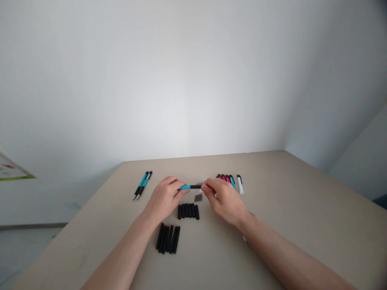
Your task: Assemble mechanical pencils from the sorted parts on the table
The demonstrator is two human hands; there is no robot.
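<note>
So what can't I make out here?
Head view:
Teal-and-black pen: ends hidden by left hand and right hand.
Pink and teal barrels: partly behind right hand.
Thin pale pieces: partly behind right forearm.
White green-edged sheet: cut by left edge, print too small.

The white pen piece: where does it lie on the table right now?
In the head view, the white pen piece lies just right of the pink and blue pieces, beyond the right hand.

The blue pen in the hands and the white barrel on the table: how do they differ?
The blue pen is held by the left hand and right hand; the white barrel lies on the table. The blue pen runs across the view; the white barrel points mostly away. Both are slim, with some black.
</note>
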